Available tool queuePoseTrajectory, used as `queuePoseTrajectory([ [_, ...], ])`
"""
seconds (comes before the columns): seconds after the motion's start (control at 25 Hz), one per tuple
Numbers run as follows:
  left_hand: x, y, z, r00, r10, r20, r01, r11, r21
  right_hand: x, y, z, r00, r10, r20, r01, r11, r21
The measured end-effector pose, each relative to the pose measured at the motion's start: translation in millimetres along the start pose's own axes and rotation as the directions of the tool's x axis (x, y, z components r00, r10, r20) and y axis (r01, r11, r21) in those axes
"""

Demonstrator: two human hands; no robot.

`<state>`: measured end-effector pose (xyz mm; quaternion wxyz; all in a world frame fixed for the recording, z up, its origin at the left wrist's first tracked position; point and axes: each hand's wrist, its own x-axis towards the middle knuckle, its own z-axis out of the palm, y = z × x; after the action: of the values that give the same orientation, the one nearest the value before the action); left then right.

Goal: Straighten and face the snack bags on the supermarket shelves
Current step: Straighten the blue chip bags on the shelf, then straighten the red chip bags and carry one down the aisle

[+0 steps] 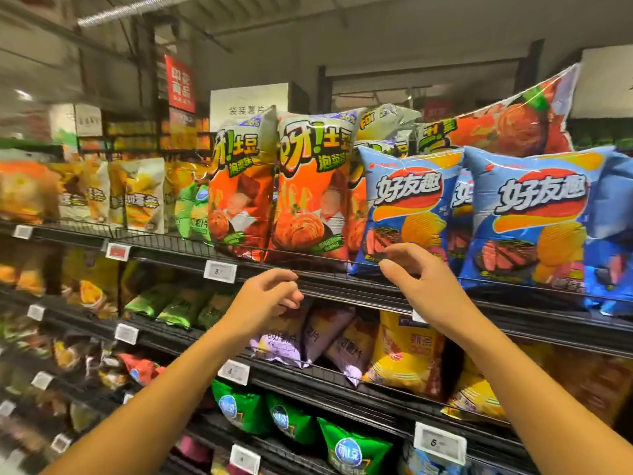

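Broadly, the view is filled by black wire-fronted supermarket shelves (342, 286) that run from 9 o'clock down toward 4 o'clock, each edge hung with white price tags (220, 271). On the top shelf, at 3 o'clock, two blue crisp bags (534, 214) are stood upright and facing outward, with a further blue bag partly hidden between them. Above them, toward 2 o'clock, a large red bag (513, 121) is seen lying tilted across the bags behind. At 12 o'clock two orange potato-snack bags (305, 186) are stood side by side, touching, their fronts turned slightly left. Lower down, purple bags (329, 337) and a yellow bag (404, 351) are seen leaning on the second shelf, and green bags (294, 419) are lined up on the third at 6 o'clock.

The right hand (421, 279) is raised at the lower left corner of the nearer blue bag, thumb and forefinger drawn close as if pinching; whether the bag is actually gripped cannot be told. The left hand (267, 296) is held just below the top shelf's front rail, fingers loosely curled, with nothing gripped.
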<state>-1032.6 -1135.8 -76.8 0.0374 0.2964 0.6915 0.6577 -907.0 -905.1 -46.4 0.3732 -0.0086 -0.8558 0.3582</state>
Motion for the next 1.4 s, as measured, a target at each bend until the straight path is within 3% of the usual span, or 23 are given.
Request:
queuePoseTrajectory([
  [0.24,39,-19,-96,0.999,-0.045,-0.015,0.047,0.983,0.176,69,-8,103,0.984,-0.092,0.155,0.074,0.991,0.116],
  [0.48,93,-34,-166,0.98,0.014,-0.2,0.033,0.972,0.231,143,-22,167,0.966,-0.204,0.155,0.194,0.978,0.081],
  [0.72,164,-56,-227,0.946,0.082,-0.315,-0.003,0.97,0.244,189,-32,216,0.978,-0.166,0.127,0.142,0.974,0.179],
  [0.84,208,-61,-248,0.943,0.106,-0.316,-0.054,0.984,0.17,205,-36,244,0.984,-0.127,0.125,0.095,0.968,0.231],
  [0.96,251,-64,-258,0.975,0.102,-0.198,-0.074,0.987,0.144,215,-33,262,0.996,-0.07,0.058,0.056,0.974,0.219],
  [1.08,285,-68,-265,0.994,0.057,0.09,-0.073,0.98,0.185,219,-32,275,0.999,0.028,-0.043,-0.021,0.987,0.159],
  [1.24,314,-74,-272,0.9,-0.019,0.435,-0.1,0.963,0.25,222,-27,292,0.971,0.221,-0.088,-0.221,0.975,0.009],
  [1.4,332,-84,-273,0.82,0.0,0.572,-0.127,0.975,0.183,223,-26,303,0.957,0.286,-0.047,-0.281,0.955,0.099],
])
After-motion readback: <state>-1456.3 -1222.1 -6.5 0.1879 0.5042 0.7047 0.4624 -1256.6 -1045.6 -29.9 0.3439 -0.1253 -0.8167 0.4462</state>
